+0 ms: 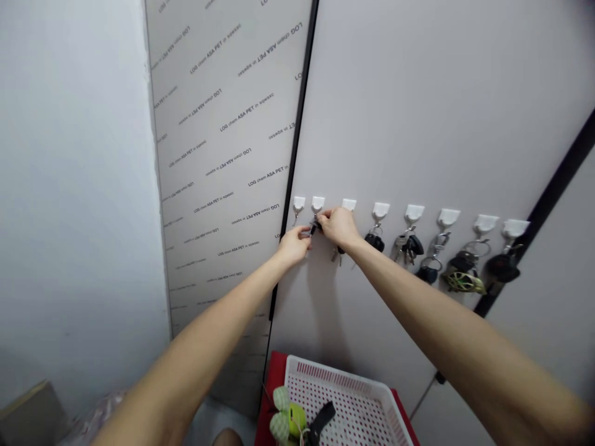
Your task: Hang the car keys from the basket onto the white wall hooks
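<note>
Both my hands are at a row of white hooks on a pale panel. Just below the second hook (318, 203) from the left, a small dark key bunch (313, 228) shows between my fingertips. My right hand (339, 225) pinches its upper part near the hook and partly covers the third hook (349, 204). From the left, my left hand (294, 245) has its thumb and fingers closed at the bunch's lower part. Whether the ring sits on the hook is hidden. The first hook (299, 202) has a small metal piece under it.
More key bunches (374, 240) hang from the hooks to the right, one with a yellow-green ornament (465, 282). Below stands a white perforated basket (382, 396) on something red, with a green plush-like item (281, 412) and a black strap (320, 421). A wall (83, 186) bounds the left.
</note>
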The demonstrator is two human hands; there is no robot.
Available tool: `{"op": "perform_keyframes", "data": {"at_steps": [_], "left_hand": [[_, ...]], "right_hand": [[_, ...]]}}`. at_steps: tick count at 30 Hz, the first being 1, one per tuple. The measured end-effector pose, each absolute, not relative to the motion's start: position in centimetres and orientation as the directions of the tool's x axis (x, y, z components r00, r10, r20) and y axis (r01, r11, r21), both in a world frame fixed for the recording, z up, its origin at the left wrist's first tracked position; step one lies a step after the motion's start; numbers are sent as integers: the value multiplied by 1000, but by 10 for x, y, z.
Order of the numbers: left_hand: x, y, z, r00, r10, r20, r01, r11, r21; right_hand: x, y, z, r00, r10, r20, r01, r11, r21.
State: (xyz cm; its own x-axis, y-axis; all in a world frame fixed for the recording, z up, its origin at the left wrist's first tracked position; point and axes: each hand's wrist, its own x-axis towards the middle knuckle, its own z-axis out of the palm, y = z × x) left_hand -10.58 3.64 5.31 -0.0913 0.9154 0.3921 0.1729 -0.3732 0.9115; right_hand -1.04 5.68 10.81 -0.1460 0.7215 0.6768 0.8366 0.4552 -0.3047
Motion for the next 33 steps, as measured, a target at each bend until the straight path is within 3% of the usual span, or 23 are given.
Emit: {"op": "perform_keyframes", "data": {"at_steps": [4, 6, 8, 10, 13, 16, 18, 21, 23, 28, 33], "left_hand": [[-108, 31, 14, -43, 913, 405, 304, -375, 876], [-107, 25, -14, 3, 931, 366, 356, -343, 869], [-104, 17, -44, 83, 956, 282, 416, -291, 861], [-98, 7, -71, 197, 967, 163, 498, -241, 833], [-87, -9, -102, 350, 937, -1, 660, -246, 710], [-77, -24, -118, 435, 896, -84, 793, -338, 507], [-70, -32, -124, 451, 878, -158, 857, -376, 354], [-59, -42, -131, 438, 848, -298, 899, -415, 139], [-52, -45, -134, 437, 832, -342, 895, -441, 72], [-50, -43, -137, 419, 842, -341, 908, -397, 136], [-57, -48, -134, 430, 851, -301, 892, -349, 288]], "right_hand": [[1, 37, 95, -237, 676, 698, 792, 550, -263], [9, 24, 74, -259, 628, 734, 761, 601, -245], [21, 14, 40, -304, 650, 696, 758, 608, -236], [35, 4, -4, -396, 757, 520, 773, 580, -256], [59, -10, -77, -479, 877, 31, 834, 466, -296], [76, -26, -133, -427, 806, -410, 874, 251, -416], [80, -34, -154, -389, 757, -526, 837, 52, -545], [75, -37, -167, -331, 778, -534, 679, -197, -708], [70, -36, -168, -328, 788, -521, 555, -285, -781], [64, -35, -170, -382, 805, -454, 303, -354, -884], [63, -40, -180, -469, 798, -378, 116, -369, -922]]}}
